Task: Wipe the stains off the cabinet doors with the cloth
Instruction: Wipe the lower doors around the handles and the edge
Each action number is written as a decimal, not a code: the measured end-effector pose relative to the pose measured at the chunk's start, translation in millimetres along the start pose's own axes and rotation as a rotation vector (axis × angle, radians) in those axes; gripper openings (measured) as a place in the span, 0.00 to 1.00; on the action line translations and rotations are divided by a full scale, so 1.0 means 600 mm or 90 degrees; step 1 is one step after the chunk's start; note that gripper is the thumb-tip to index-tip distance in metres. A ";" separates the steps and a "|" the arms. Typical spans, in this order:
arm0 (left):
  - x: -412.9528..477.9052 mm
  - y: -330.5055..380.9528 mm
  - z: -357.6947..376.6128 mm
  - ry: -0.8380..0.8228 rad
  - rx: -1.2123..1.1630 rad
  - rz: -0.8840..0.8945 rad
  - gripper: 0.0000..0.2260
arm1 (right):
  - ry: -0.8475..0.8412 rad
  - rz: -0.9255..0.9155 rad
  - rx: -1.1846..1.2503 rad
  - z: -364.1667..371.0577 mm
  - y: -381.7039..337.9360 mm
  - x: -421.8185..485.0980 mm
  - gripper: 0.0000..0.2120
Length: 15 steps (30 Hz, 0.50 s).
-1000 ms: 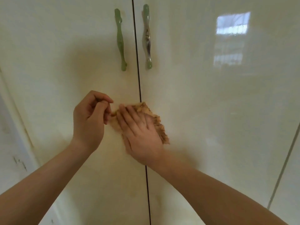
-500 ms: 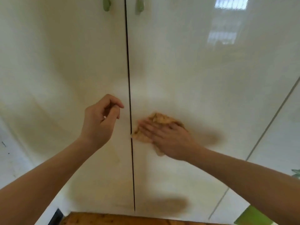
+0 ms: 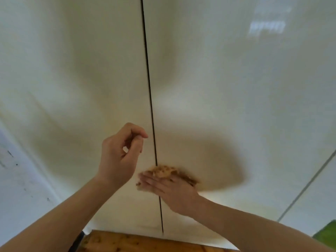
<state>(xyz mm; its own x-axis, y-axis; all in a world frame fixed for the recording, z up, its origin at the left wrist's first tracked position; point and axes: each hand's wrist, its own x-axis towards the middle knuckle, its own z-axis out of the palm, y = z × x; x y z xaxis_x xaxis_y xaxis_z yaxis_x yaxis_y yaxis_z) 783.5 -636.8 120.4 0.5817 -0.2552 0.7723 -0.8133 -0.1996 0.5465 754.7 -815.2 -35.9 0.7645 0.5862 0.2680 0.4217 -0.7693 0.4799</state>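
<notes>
Head view, right hand: I see my right hand (image 3: pixel 171 190) laid flat, fingers straight and pointing left. It presses the cloth (image 3: pixel 161 170) to the door without curling round it.
Left hand: my left hand (image 3: pixel 118 157) is raised just left of the seam (image 3: pixel 149 88), fingers curled in, thumb near the forefinger, holding nothing.
Cloth: tan and crumpled, blurred, it sits under my right fingers low on the doors, straddling the seam.
Doors: the left cabinet door (image 3: pixel 72 79) and right cabinet door (image 3: pixel 227 88) are glossy cream. The right one carries a window reflection (image 3: pixel 267 27).
Room: a wooden surface (image 3: pixel 136 242) runs below the doors, and a pale wall (image 3: pixel 14 179) with dark marks stands at left. A green shape (image 3: pixel 327 233) at lower right is too blurred to identify.
</notes>
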 end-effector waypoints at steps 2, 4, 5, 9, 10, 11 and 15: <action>-0.031 -0.025 0.014 -0.037 0.027 0.005 0.07 | -0.115 -0.097 -0.007 0.073 -0.015 -0.062 0.40; -0.055 -0.043 0.029 -0.072 0.052 0.006 0.07 | -0.203 -0.144 -0.069 0.117 -0.011 -0.114 0.37; -0.063 -0.045 0.037 -0.083 0.055 0.007 0.07 | -0.250 -0.157 -0.085 0.126 -0.005 -0.132 0.34; -0.042 -0.016 0.053 -0.089 0.032 -0.008 0.07 | -0.163 -0.150 -0.063 0.045 0.066 -0.166 0.33; -0.025 -0.002 0.053 -0.082 0.027 -0.010 0.06 | -0.044 -0.110 -0.036 -0.007 0.110 -0.153 0.37; -0.005 0.016 0.054 -0.074 0.023 -0.009 0.06 | 0.030 -0.074 -0.063 -0.081 0.155 -0.134 0.39; 0.058 0.080 0.061 -0.050 0.013 0.049 0.07 | 0.224 0.142 -0.124 -0.316 0.298 -0.098 0.37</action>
<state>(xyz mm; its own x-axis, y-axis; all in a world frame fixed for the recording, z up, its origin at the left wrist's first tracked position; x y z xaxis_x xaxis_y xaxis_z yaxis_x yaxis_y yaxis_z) 765.3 -689.6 161.5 0.5181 -0.3429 0.7835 -0.8552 -0.1961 0.4797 692.6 -939.0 192.2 0.6004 0.4883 0.6333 0.1406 -0.8440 0.5176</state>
